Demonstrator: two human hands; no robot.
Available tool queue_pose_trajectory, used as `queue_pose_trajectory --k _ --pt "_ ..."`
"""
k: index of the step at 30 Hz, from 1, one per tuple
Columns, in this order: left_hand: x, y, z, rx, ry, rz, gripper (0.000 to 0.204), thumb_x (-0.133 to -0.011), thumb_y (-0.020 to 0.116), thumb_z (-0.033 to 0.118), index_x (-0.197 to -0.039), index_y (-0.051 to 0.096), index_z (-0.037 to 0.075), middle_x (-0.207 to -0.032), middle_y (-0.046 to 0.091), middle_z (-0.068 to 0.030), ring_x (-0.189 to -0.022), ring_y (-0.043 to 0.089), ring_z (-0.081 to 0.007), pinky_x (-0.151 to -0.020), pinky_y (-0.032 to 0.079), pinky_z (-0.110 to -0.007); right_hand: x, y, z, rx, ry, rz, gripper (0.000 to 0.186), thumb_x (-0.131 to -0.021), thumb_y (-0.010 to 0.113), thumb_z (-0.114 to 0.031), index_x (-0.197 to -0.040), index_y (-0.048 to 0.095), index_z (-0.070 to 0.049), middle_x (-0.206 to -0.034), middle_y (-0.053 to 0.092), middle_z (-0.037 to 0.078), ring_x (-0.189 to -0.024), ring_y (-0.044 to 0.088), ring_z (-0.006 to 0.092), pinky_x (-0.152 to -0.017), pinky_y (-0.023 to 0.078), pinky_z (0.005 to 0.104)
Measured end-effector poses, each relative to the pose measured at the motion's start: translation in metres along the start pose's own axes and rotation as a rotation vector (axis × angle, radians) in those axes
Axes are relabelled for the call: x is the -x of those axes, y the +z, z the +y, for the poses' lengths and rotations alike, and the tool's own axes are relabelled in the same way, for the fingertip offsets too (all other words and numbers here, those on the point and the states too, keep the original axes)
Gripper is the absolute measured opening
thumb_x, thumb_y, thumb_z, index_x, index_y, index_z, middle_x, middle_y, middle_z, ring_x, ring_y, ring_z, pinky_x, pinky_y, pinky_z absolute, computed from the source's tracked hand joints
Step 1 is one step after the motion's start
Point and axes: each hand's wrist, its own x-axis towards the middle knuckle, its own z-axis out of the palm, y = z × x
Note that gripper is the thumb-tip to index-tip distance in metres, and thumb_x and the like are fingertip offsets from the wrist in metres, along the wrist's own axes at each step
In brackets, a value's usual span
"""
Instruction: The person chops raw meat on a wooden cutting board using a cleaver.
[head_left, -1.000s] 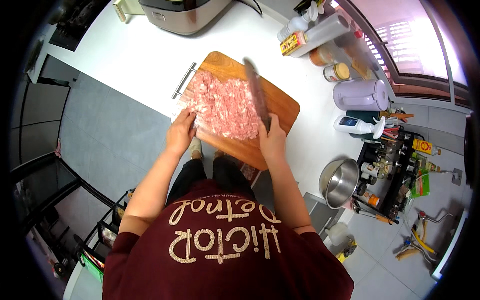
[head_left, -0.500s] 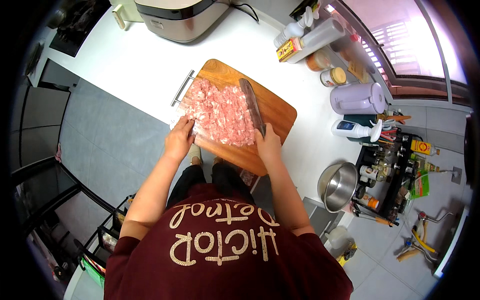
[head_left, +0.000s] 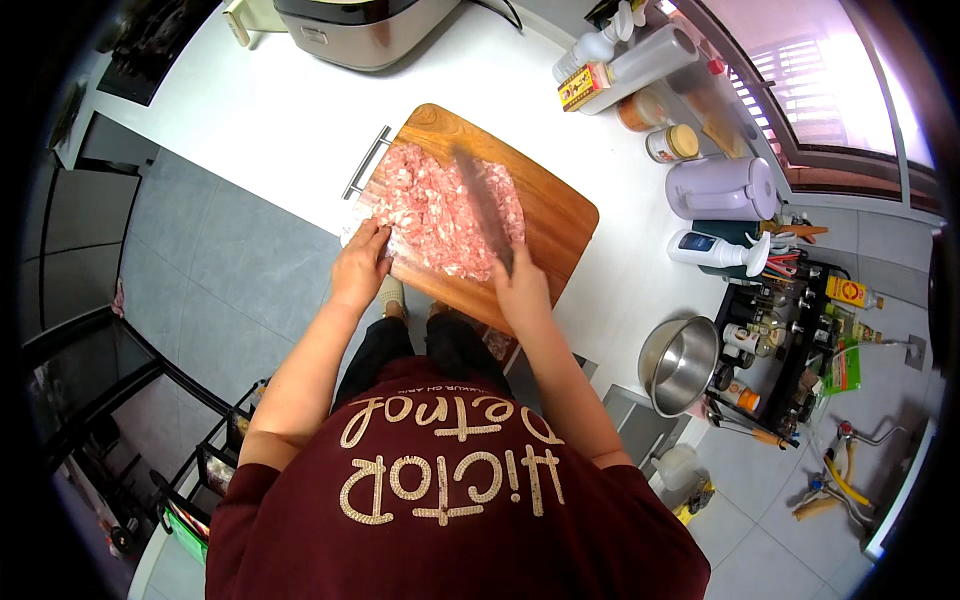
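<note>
A wooden cutting board (head_left: 552,218) lies on the white counter, covered with a spread of pink minced meat (head_left: 435,210). My right hand (head_left: 520,290) grips the handle of a cleaver (head_left: 482,205), whose blurred blade is over the middle of the meat. My left hand (head_left: 360,265) rests on the near left corner of the board, fingers touching the edge of the meat.
A metal appliance (head_left: 365,25) stands at the back of the counter (head_left: 260,120). Bottles and jars (head_left: 640,70) line the window sill to the right, with a lilac jug (head_left: 722,188). A steel bowl (head_left: 680,365) and a rack of bottles (head_left: 790,340) are lower right.
The cleaver has shifted left across the meat, from its right edge to the middle. My left hand stays at the board's corner.
</note>
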Motion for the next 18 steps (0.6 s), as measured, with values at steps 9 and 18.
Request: queue_pose_trajectory --k 9,18 --pt "-0.001 -0.003 0.003 -0.032 -0.001 -0.008 0.050 -0.076 0.074 0.006 -0.125 0.063 0.010 -0.139 0.054 -0.0117 -0.127 0.053 -0.0301 -0.101 0.049 -0.039 0.013 -0.008 -0.011 -0.027 -0.058 0.049 0.039 -0.094 0.058 -0.034 -0.120 0.049 -0.007 -0.087 0.067 0.027 -0.083 0.065 0.0462 -0.071 0.051 0.0553" --pt "-0.001 -0.003 0.004 -0.024 -0.004 -0.023 0.052 -0.075 0.073 0.005 -0.125 0.062 0.009 -0.140 0.053 -0.0116 -0.127 0.053 -0.0303 -0.101 0.049 -0.039 -0.012 -0.023 0.017 -0.056 0.065 0.095 0.037 -0.095 0.059 -0.032 -0.117 0.052 -0.003 -0.090 0.067 0.027 -0.087 0.064 0.0470 -0.074 0.050 0.0529"
